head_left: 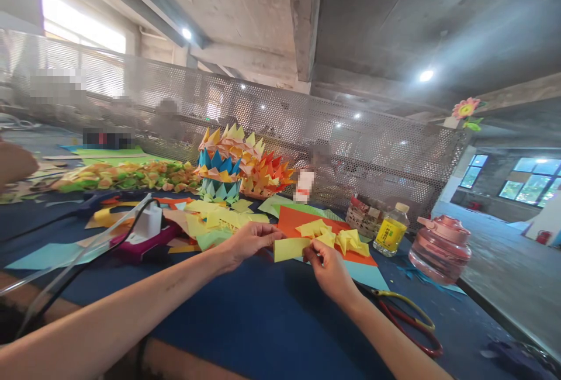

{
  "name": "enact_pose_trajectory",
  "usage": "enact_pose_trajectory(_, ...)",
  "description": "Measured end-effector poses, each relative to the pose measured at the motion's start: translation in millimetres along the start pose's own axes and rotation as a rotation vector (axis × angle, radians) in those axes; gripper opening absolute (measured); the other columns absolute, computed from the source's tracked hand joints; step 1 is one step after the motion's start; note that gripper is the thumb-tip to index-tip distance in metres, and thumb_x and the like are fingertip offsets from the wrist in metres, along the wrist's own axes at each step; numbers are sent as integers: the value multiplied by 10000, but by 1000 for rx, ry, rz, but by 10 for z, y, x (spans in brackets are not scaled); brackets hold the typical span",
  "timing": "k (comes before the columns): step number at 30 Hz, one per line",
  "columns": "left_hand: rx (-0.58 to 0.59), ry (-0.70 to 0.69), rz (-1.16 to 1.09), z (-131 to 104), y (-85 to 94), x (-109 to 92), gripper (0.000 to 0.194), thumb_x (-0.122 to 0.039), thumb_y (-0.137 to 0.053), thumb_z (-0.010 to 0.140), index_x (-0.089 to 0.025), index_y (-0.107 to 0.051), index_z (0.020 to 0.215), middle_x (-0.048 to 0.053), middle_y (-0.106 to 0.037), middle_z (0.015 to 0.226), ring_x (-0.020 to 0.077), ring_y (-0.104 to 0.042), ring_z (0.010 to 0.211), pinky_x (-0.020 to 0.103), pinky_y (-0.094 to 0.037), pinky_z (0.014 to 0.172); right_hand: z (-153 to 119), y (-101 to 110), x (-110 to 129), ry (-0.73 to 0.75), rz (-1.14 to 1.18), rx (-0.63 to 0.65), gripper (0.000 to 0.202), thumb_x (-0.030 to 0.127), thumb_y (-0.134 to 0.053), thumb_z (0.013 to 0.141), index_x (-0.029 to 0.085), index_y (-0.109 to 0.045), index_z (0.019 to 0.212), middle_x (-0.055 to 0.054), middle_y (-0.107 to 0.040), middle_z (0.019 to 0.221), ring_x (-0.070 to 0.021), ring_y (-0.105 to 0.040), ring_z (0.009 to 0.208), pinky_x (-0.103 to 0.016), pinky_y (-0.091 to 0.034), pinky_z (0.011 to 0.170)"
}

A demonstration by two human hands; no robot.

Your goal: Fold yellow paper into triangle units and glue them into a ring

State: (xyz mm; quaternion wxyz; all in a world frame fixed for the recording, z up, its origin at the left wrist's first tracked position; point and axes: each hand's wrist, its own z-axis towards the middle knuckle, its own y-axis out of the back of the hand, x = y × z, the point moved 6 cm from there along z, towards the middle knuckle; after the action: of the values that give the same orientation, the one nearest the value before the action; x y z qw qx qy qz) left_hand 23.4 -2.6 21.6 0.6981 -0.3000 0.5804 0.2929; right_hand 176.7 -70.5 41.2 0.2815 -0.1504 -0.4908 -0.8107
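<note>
A small yellow paper strip (289, 249) is held up between my two hands, just above the dark blue tabletop (245, 315). My left hand (249, 242) pinches its upper left corner between thumb and fingers. At its right end my right hand (326, 263) grips it with curled fingers. Right behind lie folded yellow paper pieces (348, 241) on an orange sheet (291, 219), with a light blue sheet (366, 275) partly under it. More yellow paper pieces (219, 216) are spread beyond my left hand.
Folded paper crowns (219, 169) stand at the back beside a heap of paper flowers (127, 176). A magenta power strip (142, 242) with cables sits left. To the right are a yellow-labelled bottle (391, 231), a pink jug (440, 249) and scissors (414, 321). Another person's hand (15, 163) shows far left.
</note>
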Motion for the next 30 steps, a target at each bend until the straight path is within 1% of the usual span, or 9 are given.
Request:
enact_pose_trajectory(2, 16, 16, -15, -4, -7, 13, 533, -569, -767, 566, -120, -683, 842, 21, -648, 708, 103, -569, 590, 221, -460, 558, -7, -2, 4, 1, -5, 8, 281, 334, -427, 882, 193, -496, 649, -1, -551, 631, -151, -507, 623, -252, -355, 595)
enact_pose_trajectory(6, 41, 9, -63, -11, -2, 5, 489, -558, -727, 650, -114, -689, 851, 49, -653, 743, 115, -588, 640, 221, -469, 579, -4, -13, -4, 2, -16, 15, 290, 339, -420, 886, 191, -499, 649, 2, -539, 628, -148, -493, 620, -252, -342, 588)
enact_pose_trajectory(9, 99, -9, -103, -16, -20, -17, 464, -501, -768, 637, -111, -690, 876, 57, -649, 755, 115, -582, 650, 215, -473, 572, 5, -22, -26, 0, -5, 12, 295, 348, -415, 889, 191, -503, 656, 1, -548, 640, -148, -495, 622, -253, -342, 587)
enact_pose_trajectory(12, 122, -14, -143, -15, -19, -24, 443, -426, -812, 609, -106, -687, 888, 56, -647, 757, 115, -576, 652, 213, -482, 570, 10, -14, -60, -7, 13, -7, 296, 353, -410, 888, 195, -510, 659, 1, -546, 630, -149, -489, 608, -256, -343, 576)
enact_pose_trajectory(17, 168, -39, -152, -13, -25, -35, 434, -361, -820, 607, -121, -680, 940, 66, -669, 860, 136, -595, 722, 227, -499, 588, 25, -17, -131, -27, 66, -12, 309, 383, -400, 890, 201, -505, 664, -10, -559, 637, -157, -496, 601, -267, -373, 577)
enact_pose_trajectory(26, 150, -42, -110, -28, -37, -67, 415, -377, -798, 614, -122, -672, 916, 82, -667, 890, 158, -607, 762, 229, -491, 602, 36, -25, -151, -21, 88, -15, 335, 402, -384, 904, 198, -507, 669, -12, -557, 634, -154, -499, 591, -265, -389, 563)
enact_pose_trajectory(28, 149, -46, -95, -28, -43, -69, 396, -342, -780, 622, -126, -670, 935, 77, -668, 885, 154, -603, 746, 237, -492, 604, 29, -12, -118, -12, 63, -21, 330, 390, -386, 905, 198, -507, 666, -8, -546, 626, -154, -493, 590, -265, -378, 562)
enact_pose_trajectory(30, 145, -42, -57, -31, -51, -62, 379, -275, -759, 610, -127, -669, 947, 66, -671, 854, 143, -596, 705, 242, -487, 609, 18, 1, -71, 8, 15, -31, 314, 365, -393, 909, 198, -509, 670, -8, -545, 632, -157, -498, 606, -266, -373, 575)
